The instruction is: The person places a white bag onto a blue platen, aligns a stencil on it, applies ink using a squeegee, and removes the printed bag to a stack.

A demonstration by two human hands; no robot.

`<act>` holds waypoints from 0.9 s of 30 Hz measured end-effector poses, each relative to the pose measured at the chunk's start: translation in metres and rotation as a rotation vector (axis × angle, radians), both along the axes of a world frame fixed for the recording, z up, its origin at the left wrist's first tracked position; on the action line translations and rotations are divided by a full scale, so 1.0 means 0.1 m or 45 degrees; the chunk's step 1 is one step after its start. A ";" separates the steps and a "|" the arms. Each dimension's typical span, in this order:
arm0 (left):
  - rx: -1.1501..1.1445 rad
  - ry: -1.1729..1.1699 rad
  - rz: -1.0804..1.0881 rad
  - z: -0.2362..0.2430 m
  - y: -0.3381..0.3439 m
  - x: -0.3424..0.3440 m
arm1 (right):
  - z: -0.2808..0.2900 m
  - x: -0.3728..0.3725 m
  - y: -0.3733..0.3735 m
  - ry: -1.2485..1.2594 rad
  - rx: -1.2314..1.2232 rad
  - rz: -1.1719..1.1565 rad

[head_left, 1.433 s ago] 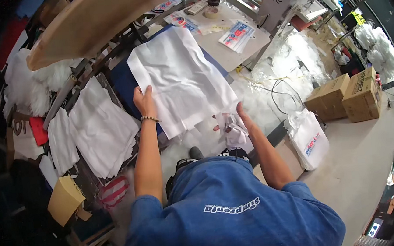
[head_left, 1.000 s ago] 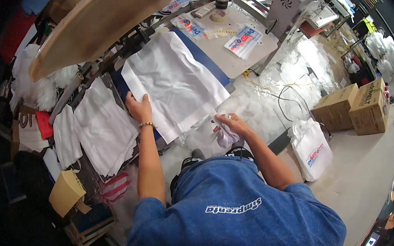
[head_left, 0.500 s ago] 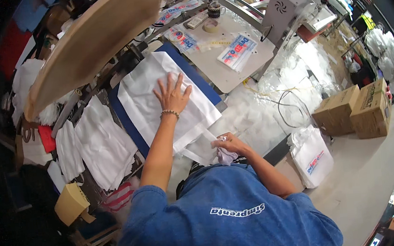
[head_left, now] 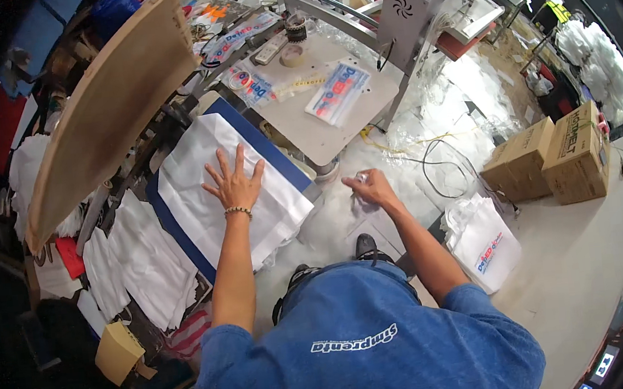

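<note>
A white fabric bag (head_left: 205, 159) lies flat on a blue pad (head_left: 242, 117). My left hand (head_left: 238, 184) rests on the bag, palm down with its fingers spread. To the right, off the pad and apart from the bag, my right hand (head_left: 375, 189) is closed, its fingers curled. A bit of pale crumpled cloth (head_left: 360, 178) shows at its fingertips; most of it is hidden or blurred. The bag's near edge looks loose and slightly rumpled.
A large wooden board (head_left: 114, 100) stands tilted at left. White fabric pieces (head_left: 146, 253) hang below it. Beyond the pad, a grey table (head_left: 329, 145) carries a tape roll (head_left: 292, 55) and a printed pack (head_left: 340, 94). Cardboard boxes (head_left: 520, 165) and printed white bags (head_left: 485, 250) stand at right.
My right hand has let go of the bag's strap and moved forward and right, away from the bag. My left hand stays flat on it. The whole view has shifted slightly.
</note>
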State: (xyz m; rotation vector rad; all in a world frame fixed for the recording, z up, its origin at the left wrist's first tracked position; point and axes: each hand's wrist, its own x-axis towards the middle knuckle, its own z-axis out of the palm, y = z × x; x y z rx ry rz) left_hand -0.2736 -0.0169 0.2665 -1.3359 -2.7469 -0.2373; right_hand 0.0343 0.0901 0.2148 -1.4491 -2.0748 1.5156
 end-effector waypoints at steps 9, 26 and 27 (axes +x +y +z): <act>-0.025 0.043 0.087 0.02 0.01 0.04 | -0.09 -0.77 1.18 -0.237 0.937 0.131; 0.043 0.049 0.066 0.02 0.00 -0.01 | -0.28 -1.16 1.74 -0.487 0.794 0.109; 0.048 0.039 0.059 0.02 0.00 -0.01 | -0.23 -1.15 1.71 -0.466 0.771 0.021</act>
